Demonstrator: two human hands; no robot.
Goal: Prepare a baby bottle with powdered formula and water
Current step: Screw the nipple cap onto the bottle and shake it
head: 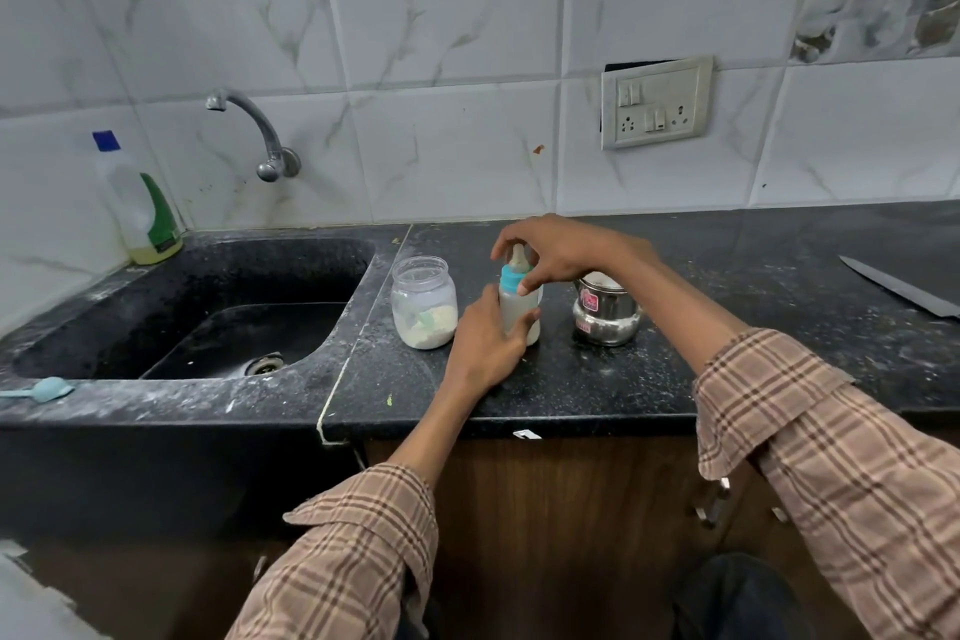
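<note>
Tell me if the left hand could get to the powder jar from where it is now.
Probably yes. The left hand grips the baby bottle, and the powder jar stands just beside it with nothing between; it would have to let go first.

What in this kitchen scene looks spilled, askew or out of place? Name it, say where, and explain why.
White powder is scattered over the black countertop and the sink rim. The blue scoop lies on that rim, far from the powder jar. The switch plate hangs crooked, exposing a dark gap.

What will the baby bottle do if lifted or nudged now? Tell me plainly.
The baby bottle is tall and narrow, so it probably tips easily. Milky liquid fills it, so it is likely heavy for its size. Its smooth plastic may be slippery; the left hand grips its body.
</note>
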